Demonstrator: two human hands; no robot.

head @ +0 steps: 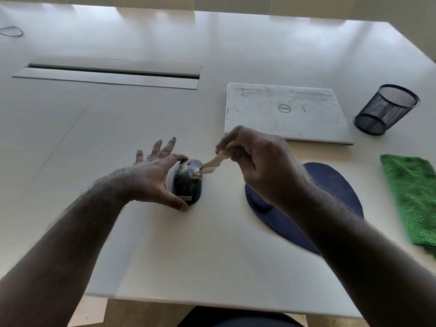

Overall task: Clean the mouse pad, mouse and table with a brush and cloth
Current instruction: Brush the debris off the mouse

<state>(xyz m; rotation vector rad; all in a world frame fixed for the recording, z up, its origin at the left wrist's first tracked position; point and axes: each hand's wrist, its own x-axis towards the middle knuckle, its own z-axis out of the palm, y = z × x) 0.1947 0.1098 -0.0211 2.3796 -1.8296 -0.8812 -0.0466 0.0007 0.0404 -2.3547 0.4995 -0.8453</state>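
A dark mouse with yellowish dust on top lies on the white table. My left hand pinches it between forefinger and thumb, the other fingers spread straight. My right hand grips a small pale brush, whose blurred tip touches the front right of the mouse. A dark blue mouse pad lies to the right, partly under my right forearm. A green cloth lies folded at the right edge.
A closed white laptop sits behind my right hand. A black mesh pen cup stands to its right. A long cable slot crosses the table at the back left. The table's front edge is near my body.
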